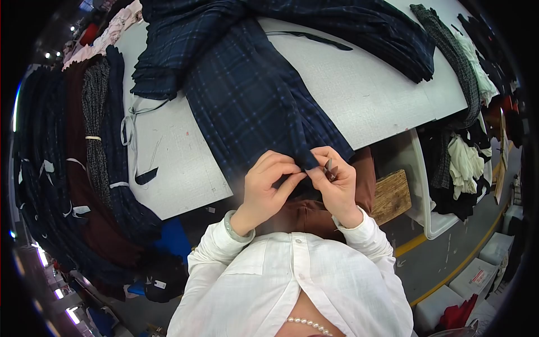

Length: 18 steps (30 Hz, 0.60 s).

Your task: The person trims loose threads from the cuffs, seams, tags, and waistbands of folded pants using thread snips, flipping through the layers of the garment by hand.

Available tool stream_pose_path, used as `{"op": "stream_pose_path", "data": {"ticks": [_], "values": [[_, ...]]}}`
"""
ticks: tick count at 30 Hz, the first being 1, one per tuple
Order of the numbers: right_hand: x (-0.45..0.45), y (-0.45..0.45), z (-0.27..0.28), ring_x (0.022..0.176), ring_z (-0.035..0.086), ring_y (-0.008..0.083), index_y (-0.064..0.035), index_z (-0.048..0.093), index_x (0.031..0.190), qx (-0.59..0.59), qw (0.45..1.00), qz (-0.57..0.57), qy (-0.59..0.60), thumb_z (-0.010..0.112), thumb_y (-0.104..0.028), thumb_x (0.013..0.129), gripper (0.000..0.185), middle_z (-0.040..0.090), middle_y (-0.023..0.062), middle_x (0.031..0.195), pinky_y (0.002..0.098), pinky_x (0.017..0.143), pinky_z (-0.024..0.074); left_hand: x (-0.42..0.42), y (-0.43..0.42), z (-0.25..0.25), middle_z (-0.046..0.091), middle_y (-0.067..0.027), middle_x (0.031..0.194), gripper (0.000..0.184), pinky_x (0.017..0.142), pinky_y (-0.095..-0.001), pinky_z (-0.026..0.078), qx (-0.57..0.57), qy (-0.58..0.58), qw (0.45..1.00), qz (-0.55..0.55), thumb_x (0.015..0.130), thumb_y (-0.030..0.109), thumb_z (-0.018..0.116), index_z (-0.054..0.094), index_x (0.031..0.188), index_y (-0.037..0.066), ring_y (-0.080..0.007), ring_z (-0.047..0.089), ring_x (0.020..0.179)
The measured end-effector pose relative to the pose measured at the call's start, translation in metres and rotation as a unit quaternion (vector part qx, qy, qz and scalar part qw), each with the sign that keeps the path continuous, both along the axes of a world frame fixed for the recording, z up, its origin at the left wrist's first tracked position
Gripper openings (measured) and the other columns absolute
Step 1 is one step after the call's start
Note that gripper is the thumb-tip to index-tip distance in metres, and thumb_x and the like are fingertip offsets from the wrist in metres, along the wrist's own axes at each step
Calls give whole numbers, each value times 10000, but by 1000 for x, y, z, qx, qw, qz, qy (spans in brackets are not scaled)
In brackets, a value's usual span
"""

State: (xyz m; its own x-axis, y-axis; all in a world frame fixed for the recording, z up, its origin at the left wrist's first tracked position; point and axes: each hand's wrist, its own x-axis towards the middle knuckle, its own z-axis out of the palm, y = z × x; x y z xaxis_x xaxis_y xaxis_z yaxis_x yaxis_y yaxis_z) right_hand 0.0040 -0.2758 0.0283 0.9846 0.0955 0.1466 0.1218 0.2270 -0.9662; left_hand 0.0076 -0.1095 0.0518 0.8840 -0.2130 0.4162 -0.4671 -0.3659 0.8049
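Observation:
A dark blue plaid garment [241, 95] lies over the table, one panel hanging toward me past the front edge. At that panel's lower end, my left hand [268, 182] pinches the fabric edge between thumb and fingers. Close beside it, my right hand [338, 182] is closed around small dark metal thread snips [330, 169], its thumb and forefinger also on the plaid cloth. The snips are partly covered by the fingers. Whether a loose thread lies between my fingertips is too small to tell.
Bundles of dark cloth [67, 168] hang over the left side of the white table [382, 101]. A dark strip [309, 38] lies near the back. At right stand a white plastic bin [429, 219] with black and white cloth and a wooden board [393, 196].

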Motion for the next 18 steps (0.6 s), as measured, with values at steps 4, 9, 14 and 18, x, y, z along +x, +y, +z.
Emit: {"op": "stream_pose_path", "data": {"ticks": [4, 9, 14, 18], "values": [[4, 2, 3, 537, 380, 3, -53, 637, 1040, 169, 971, 48, 164, 571, -39, 953, 109, 586, -14, 833, 198, 466, 269, 3, 8, -7, 628, -47, 916, 77, 768, -253, 438, -138, 124, 981, -61, 846, -2, 661, 594, 880, 16, -141, 563, 840], [21, -1, -19, 452, 327, 19, -156, 577, 878, 302, 910, 85, 272, 550, -216, 1004, 142, 537, -73, 673, 215, 432, 207, 12, 27, -25, 557, 33, 942, 70, 831, -189, 376, -367, 299, 881, 15, 1004, 94, 505, 541, 968, 47, -36, 476, 877], [25, -2, -28, 435, 328, 30, -172, 576, 871, 291, 916, 50, 271, 568, -230, 995, 137, 508, -80, 626, 212, 426, 218, -4, 58, -13, 608, -26, 776, 264, 655, -228, 466, -2, 170, 983, 66, 774, 29, 771, 573, 948, 15, -73, 578, 701], [34, -12, -38, 416, 297, 49, -168, 481, 763, 293, 913, -12, 285, 565, -229, 994, 253, 489, -48, 597, 231, 408, 206, -22, 101, -21, 687, -89, 849, 93, 683, -275, 528, 43, 334, 914, 224, 851, 40, 652, 643, 927, -14, -155, 664, 749]]}}
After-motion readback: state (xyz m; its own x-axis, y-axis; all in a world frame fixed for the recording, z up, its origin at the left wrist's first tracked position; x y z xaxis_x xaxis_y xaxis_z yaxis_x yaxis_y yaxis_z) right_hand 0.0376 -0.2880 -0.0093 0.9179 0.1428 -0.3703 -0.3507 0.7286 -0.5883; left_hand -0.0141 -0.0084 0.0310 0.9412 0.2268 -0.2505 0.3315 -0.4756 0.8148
